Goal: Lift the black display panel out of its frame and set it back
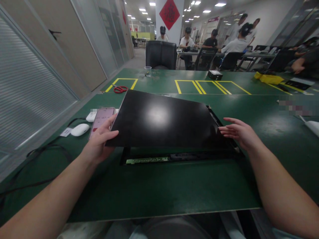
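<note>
My left hand [101, 141] grips the left edge of a flat black display panel [159, 122], thumb on its front face and fingers behind. That side of the panel is lifted, so it tilts down toward the right. Beneath it lies a black frame [199, 156] on the table, with a green circuit board strip [147, 160] along its near edge. My right hand [236, 132] is beside the panel's right edge, fingers stretched out and apart from each other. Whether its fingertips touch the panel or frame I cannot tell. The panel hides most of the frame.
On the green table [161, 192], a phone [102, 119], a white mouse-shaped object [80, 129] and black cables [50, 149] lie left. Red-handled scissors [120, 89], a clear cup [148, 71] and a small black box [215, 75] are farther back. Several people sit or stand beyond.
</note>
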{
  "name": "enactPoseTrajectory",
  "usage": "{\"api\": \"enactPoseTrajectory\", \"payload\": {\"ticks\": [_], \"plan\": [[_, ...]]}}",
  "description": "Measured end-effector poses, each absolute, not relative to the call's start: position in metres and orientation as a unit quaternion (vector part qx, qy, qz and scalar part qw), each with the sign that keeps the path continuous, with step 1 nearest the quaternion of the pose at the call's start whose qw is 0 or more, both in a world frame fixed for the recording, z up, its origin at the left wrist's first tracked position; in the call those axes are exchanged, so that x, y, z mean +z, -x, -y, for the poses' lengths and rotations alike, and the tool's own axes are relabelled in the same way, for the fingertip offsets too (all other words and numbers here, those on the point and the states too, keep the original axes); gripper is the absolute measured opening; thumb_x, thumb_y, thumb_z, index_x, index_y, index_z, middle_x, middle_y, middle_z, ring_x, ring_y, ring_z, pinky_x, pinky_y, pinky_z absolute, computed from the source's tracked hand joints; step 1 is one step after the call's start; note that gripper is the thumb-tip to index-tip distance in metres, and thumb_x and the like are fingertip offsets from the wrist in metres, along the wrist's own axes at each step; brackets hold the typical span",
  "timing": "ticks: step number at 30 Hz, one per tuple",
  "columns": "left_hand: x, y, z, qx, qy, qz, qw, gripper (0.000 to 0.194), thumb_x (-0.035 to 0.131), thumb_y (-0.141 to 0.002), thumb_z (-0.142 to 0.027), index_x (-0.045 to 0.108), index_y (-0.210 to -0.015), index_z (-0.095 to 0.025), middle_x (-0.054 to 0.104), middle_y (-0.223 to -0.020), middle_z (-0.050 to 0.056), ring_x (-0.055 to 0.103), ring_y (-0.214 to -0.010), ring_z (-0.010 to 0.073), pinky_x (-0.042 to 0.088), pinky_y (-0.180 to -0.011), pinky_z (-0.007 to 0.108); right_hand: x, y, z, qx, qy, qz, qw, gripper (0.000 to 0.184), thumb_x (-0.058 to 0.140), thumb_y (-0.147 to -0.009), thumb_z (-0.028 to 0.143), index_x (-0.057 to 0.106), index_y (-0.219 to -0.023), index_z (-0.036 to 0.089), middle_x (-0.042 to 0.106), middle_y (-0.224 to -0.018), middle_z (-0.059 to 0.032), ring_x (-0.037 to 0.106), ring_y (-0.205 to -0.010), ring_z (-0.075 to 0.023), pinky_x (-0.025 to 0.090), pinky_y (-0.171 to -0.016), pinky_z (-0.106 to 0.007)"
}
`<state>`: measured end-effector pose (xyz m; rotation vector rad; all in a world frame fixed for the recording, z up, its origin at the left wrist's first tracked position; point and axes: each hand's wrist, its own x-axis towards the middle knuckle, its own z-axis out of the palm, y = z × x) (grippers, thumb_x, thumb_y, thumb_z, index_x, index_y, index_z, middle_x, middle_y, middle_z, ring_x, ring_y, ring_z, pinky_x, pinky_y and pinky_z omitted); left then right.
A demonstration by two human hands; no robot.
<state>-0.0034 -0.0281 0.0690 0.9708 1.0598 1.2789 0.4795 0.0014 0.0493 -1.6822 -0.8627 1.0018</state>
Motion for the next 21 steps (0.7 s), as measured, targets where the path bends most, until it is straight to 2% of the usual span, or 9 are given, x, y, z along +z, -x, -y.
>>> {"api": "enactPoseTrajectory", "payload": {"ticks": [6,11,18,21], "plan": [[0.059,0.012,0.026,0.544,-0.428,-0.419,0.588,0.08,0.097,-0.067,-0.023,0.069,-0.142,-0.026,0.083,-0.132,0.007,0.076,-0.127,0.0357,0.066,-0.104,0.041,0.038,-0.487,-0.007,0.334,0.721,0.396,0.46,0.048,0.068,-0.07,0.028,0.081,-0.115,0.019,0.08,-0.08,-0.0117,0.073,-0.068,-0.0228,0.042,-0.05,-0.027],[0.05,0.013,0.025,0.521,-0.424,-0.436,0.599,0.086,0.096,-0.073,-0.024,0.059,-0.151,-0.026,0.085,-0.124,0.007,0.082,-0.113,0.0328,0.069,-0.091,0.036,0.031,-0.493,-0.008,0.309,0.719,0.416,0.464,0.05,0.07,-0.069,0.031,0.082,-0.116,0.02,0.08,-0.079,-0.0104,0.066,-0.059,-0.0192,0.04,-0.049,-0.027],[0.047,0.006,0.024,0.487,-0.43,-0.472,0.596,0.096,0.099,-0.066,-0.025,0.054,-0.151,-0.026,0.084,-0.124,0.01,0.082,-0.11,0.0345,0.071,-0.087,0.037,0.036,-0.486,-0.006,0.313,0.719,0.377,0.493,0.04,0.072,-0.065,0.024,0.082,-0.103,0.019,0.076,-0.07,-0.0091,0.068,-0.063,-0.0209,0.042,-0.051,-0.026],[0.05,0.004,0.025,0.48,-0.424,-0.489,0.592,0.096,0.099,-0.063,-0.022,0.054,-0.149,-0.024,0.084,-0.122,0.01,0.082,-0.111,0.0349,0.071,-0.082,0.034,0.037,-0.484,-0.006,0.303,0.72,0.371,0.501,0.039,0.071,-0.064,0.023,0.082,-0.101,0.019,0.076,-0.069,-0.0089,0.069,-0.064,-0.0214,0.043,-0.051,-0.026]]}}
